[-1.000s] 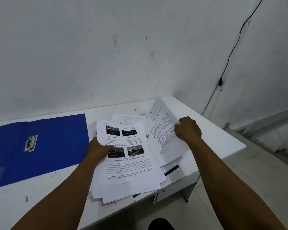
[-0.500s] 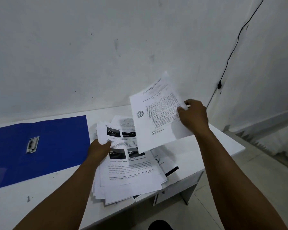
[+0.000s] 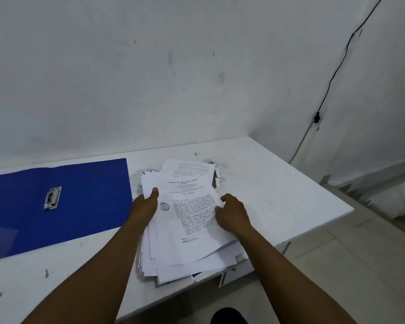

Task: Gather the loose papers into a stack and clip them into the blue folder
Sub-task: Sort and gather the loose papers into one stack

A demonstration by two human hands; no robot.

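A loose pile of printed white papers (image 3: pixel 185 249) lies in the middle of the white table (image 3: pixel 278 190), its near edge hanging over the table's front. On top sits a text sheet with a round stamp (image 3: pixel 189 206). My left hand (image 3: pixel 145 206) grips the pile's left edge, thumb on top. My right hand (image 3: pixel 232 213) pinches the right edge of the top sheet. The blue folder (image 3: pixel 84 206) lies open and flat to the left, its metal clip (image 3: pixel 53 198) showing. One more sheet (image 3: pixel 189 168) pokes out behind the pile.
The table stands against a white wall and ends at the right, where tiled floor (image 3: pixel 360 265) lies below. A black cable (image 3: pixel 332 80) runs down the wall corner. Small paper scraps (image 3: pixel 217 177) lie just right of the pile's far end.
My right hand lifted the stamped text sheet off the right side of the table, carried it leftward and laid it on top of the pile. My left hand stayed on the pile's left edge.
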